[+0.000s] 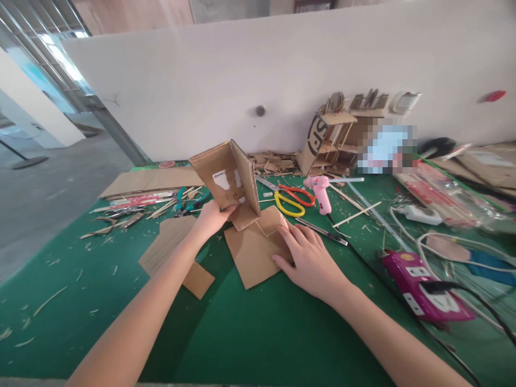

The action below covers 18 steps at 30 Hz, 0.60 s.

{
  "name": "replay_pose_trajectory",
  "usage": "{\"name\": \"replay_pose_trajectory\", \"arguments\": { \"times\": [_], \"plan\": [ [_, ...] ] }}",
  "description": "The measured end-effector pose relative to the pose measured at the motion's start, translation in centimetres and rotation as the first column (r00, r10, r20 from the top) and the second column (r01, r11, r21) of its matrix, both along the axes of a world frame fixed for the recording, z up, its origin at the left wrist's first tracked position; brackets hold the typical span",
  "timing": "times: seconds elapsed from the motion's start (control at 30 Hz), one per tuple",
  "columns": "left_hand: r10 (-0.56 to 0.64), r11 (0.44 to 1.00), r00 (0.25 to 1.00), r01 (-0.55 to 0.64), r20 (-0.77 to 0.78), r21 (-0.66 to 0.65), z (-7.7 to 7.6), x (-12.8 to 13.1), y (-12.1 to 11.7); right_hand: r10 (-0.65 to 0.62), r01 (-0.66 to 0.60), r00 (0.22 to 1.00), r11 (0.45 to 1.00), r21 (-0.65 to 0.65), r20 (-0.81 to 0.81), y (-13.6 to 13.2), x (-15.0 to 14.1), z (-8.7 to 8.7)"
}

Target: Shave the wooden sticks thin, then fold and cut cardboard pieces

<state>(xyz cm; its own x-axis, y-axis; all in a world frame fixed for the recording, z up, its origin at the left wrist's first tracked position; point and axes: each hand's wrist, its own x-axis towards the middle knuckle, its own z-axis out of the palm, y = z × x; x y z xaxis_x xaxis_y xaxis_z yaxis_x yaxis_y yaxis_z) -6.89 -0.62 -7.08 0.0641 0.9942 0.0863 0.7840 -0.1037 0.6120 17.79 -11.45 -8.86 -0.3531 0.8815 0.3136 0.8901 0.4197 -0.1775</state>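
My left hand (214, 219) is closed on the lower edge of a cardboard box piece (231, 183), whose joined panels stand upright and tilted. My right hand (308, 252) lies with thumb and fingers apart over the right edge of a flat cardboard sheet (252, 258). A smaller cardboard piece (271, 220) overlaps that sheet, close to my right fingertips. Under my left forearm are a cut cardboard piece (165, 244) and a small cardboard strip (201, 280). Scissors (291, 203) with yellow and orange handles and a utility knife (322, 232) lie just beyond my right hand.
A pink glue gun (321, 194) stands behind the knife, its cord running right. At right is a magenta power strip (423, 290) among cables. A cardboard shelf model (326, 140) stands by the white wall (201, 97). Teal-handled pliers (189, 203), sticks and scraps lie at left.
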Motion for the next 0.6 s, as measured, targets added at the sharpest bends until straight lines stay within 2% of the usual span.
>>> {"name": "replay_pose_trajectory", "arguments": {
  "times": [0.13, 0.3, 0.43, 0.6],
  "plan": [
    [-0.079, 0.997, 0.997, 0.079, -0.007, 0.015, 0.1, 0.6, -0.6, 0.113, -0.112, 0.993, 0.991, 0.075, -0.012, -0.1, -0.2, 0.6],
    [-0.109, 0.993, 0.992, 0.111, -0.059, 0.034, 0.3, 1.1, -1.2, 0.353, -0.353, 0.933, 0.935, 0.008, -0.068, -0.4, -0.3, 1.0],
    [-0.123, 0.991, 0.992, 0.124, -0.016, 0.042, -0.1, 1.2, -1.3, 0.415, -0.422, 0.902, 0.906, -0.037, -0.124, -0.7, -0.4, 0.9],
    [-0.136, 0.990, 0.991, 0.136, 0.000, 0.047, -0.6, 1.5, -1.4, 0.434, -0.442, 0.894, 0.895, -0.063, -0.107, -0.7, -0.7, 0.8]
  ]
}}
